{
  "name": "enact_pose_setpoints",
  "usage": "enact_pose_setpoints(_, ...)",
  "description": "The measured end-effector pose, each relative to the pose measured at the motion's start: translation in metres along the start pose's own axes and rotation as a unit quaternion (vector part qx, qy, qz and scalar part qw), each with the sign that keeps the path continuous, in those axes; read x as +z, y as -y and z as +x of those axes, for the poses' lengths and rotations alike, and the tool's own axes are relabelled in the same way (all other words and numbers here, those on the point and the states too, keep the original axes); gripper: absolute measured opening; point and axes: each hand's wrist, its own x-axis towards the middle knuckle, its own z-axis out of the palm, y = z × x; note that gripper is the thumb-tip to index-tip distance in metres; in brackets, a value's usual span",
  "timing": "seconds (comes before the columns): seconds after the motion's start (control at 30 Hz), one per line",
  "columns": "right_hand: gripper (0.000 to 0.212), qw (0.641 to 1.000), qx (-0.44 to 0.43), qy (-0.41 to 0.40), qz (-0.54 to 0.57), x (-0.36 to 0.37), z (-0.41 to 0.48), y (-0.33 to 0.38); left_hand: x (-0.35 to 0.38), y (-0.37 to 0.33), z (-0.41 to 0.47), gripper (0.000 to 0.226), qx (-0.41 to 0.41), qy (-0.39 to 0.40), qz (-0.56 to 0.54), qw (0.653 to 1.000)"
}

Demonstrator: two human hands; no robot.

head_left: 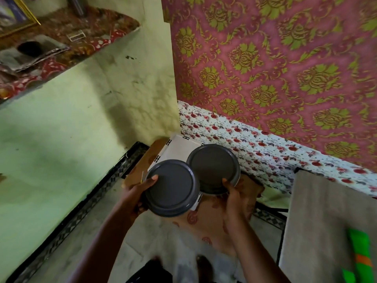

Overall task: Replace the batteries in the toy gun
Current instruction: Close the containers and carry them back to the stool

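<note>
Grey lidded tub (172, 188) in the left hand (138, 193), second tub (213, 168) in the right hand (234, 193), fingers of each curled round the rim. The green-and-orange toy gun (359, 260), as I judge it, lies on the surface (316, 221) well right of the right hand, the nearer one, long axis pointing away. No writing legible

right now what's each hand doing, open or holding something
left hand: grips the nearer grey-lidded container.
right hand: grips the farther grey-lidded container.
</note>
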Motion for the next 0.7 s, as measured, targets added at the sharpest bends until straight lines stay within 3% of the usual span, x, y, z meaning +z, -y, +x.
enact_pose_setpoints(0.2, 0.04, 0.999, 0.009, -0.023, -0.032, 0.053, 0.047, -0.04, -0.038, -0.02, 0.052, 0.024, -0.025, 0.032, 0.047, 0.998)
enact_pose_setpoints(0.33, 0.048, 0.998, 0.004, -0.054, -0.022, 0.089, 0.068, -0.071, -0.077, -0.034, 0.094, 0.024, -0.036, 0.061, 0.082, 0.994)
enact_pose_setpoints(0.53, 0.013, 0.992, 0.027, -0.125, 0.024, 0.13, 0.082, -0.099, -0.122, -0.04, 0.161, 0.042, -0.071, 0.117, 0.137, 0.981)
enact_pose_setpoints(0.63, 0.019, 0.99, 0.024, -0.132, 0.03, 0.139, 0.085, -0.105, -0.129, -0.04, 0.184, 0.057, -0.087, 0.145, 0.163, 0.972)
enact_pose_setpoints(0.7, 0.03, 0.989, 0.021, -0.144, 0.013, 0.141, 0.09, -0.108, -0.13, -0.04, 0.193, 0.054, -0.087, 0.161, 0.17, 0.968)
